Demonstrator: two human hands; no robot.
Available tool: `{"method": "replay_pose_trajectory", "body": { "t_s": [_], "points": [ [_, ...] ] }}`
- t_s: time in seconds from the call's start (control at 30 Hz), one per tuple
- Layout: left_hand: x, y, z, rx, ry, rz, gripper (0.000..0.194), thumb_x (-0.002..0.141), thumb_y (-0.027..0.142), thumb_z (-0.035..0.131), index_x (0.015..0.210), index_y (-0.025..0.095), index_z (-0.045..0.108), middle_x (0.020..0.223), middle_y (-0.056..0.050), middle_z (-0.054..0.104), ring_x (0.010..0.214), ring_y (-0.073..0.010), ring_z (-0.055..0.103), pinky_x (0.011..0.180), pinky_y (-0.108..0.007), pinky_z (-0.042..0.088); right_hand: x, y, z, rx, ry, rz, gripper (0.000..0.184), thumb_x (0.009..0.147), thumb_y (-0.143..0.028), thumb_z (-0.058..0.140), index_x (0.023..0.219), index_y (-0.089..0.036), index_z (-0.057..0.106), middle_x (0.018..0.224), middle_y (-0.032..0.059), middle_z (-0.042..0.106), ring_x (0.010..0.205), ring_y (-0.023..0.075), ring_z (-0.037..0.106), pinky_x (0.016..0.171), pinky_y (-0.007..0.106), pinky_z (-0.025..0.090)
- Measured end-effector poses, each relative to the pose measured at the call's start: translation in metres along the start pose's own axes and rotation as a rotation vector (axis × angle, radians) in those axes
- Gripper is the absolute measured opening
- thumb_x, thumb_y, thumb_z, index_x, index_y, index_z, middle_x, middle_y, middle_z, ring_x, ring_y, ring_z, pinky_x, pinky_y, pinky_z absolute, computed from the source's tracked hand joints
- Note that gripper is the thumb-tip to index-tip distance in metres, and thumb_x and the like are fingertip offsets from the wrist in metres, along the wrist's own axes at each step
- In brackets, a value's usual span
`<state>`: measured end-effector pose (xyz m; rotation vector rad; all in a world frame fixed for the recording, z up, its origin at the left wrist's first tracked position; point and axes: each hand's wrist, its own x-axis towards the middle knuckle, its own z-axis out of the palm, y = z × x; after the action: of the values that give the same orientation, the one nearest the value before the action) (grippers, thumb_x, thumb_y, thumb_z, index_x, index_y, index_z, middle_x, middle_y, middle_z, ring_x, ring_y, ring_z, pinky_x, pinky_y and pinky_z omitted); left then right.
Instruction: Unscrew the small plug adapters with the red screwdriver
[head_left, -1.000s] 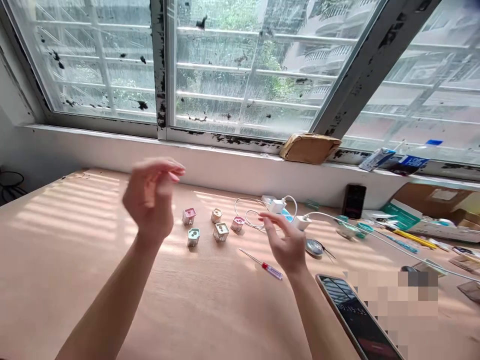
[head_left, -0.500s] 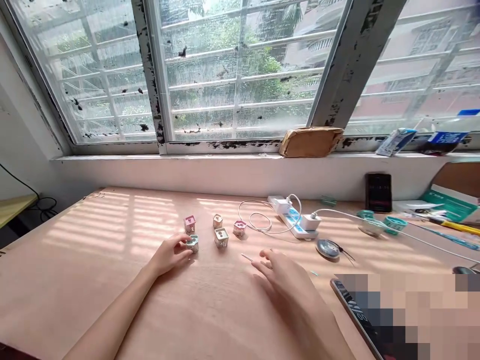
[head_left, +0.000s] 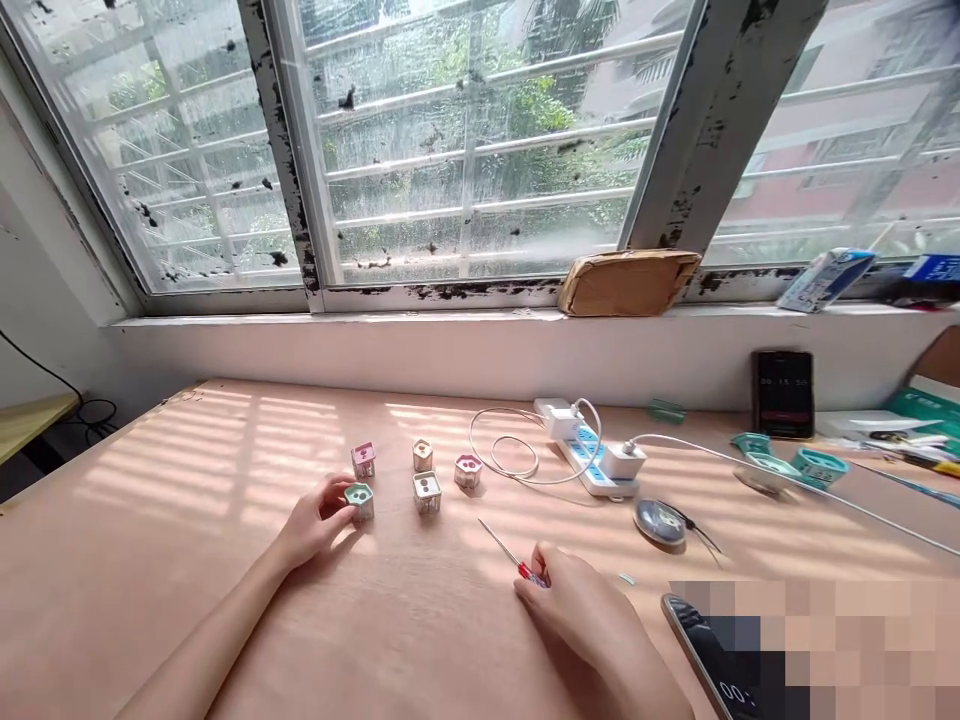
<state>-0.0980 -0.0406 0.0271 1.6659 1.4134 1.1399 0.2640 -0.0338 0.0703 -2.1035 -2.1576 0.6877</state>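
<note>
My left hand (head_left: 311, 525) is closed on a small green-topped box (head_left: 360, 497), thumb and fingers at its left side; the box appears to stand on the table. My right hand (head_left: 581, 605) grips a screwdriver (head_left: 504, 547) by its red and clear handle, its thin metal shaft pointing forward and left. Close behind the green box stands a pink-topped square box (head_left: 364, 457). To the right are a white-topped square box (head_left: 427, 490), a smaller cream-topped box (head_left: 422, 453) and a many-sided pink-topped box (head_left: 468, 470).
A power strip (head_left: 589, 462) with white chargers and a looped cable lies behind my right hand. Farther right are a round grey object (head_left: 660, 523), green pieces (head_left: 819, 466) and an upright phone (head_left: 782, 395). Another phone (head_left: 701, 650) lies at the near right.
My right hand has gone from loosely spread fingers to a grip on the screwdriver handle, closer to me. My left hand remains at the green-topped box. The view has shifted slightly.
</note>
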Motion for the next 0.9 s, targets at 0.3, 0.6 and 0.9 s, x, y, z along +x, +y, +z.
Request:
{"method": "replay_pose_trajectory", "body": {
  "t_s": [0.3, 0.6, 0.9],
  "points": [
    [0.003, -0.002, 0.004, -0.045, -0.04, 0.016, 0.035, 0.086, 0.03, 0.067, 0.119, 0.022, 0.058, 0.109, -0.007, 0.072, 0.105, -0.024, 0.069, 0.092, -0.037, 0.056, 0.014, 0.008, 0.012, 0.063, -0.028, -0.099, 0.016, 0.092, -0.014, 0.049, 0.077, -0.021, 0.05, 0.088, 0.0041, 0.069, 0.082, 0.0216, 0.064, 0.062, 0.027, 0.035],
    [0.001, -0.013, 0.005, 0.059, 0.121, 0.078, 0.049, 0.077, 0.031, 0.076, 0.117, 0.023, 0.05, 0.093, 0.0, 0.06, 0.083, -0.0164, 0.064, 0.076, -0.03, 0.058, 0.022, -0.011, 0.024, 0.094, 0.099, -0.297, 0.015, 0.089, -0.018, 0.056, 0.083, -0.025, 0.068, 0.098, 0.0038, 0.069, 0.098, 0.0252, 0.065, 0.07, 0.028, 0.043],
    [-0.006, 0.0, 0.008, 0.073, -0.049, 0.174, 0.02, 0.09, 0.03, 0.063, 0.104, 0.021, 0.052, 0.096, -0.005, 0.067, 0.082, -0.0168, 0.066, 0.072, -0.028, 0.054, 0.041, -0.026, 0.055, 0.149, 0.27, -0.467, 0.023, 0.094, -0.037, 0.049, 0.094, -0.027, 0.07, 0.104, 0.0034, 0.069, 0.094, 0.0245, 0.067, 0.069, 0.03, 0.046]
  ]
}}
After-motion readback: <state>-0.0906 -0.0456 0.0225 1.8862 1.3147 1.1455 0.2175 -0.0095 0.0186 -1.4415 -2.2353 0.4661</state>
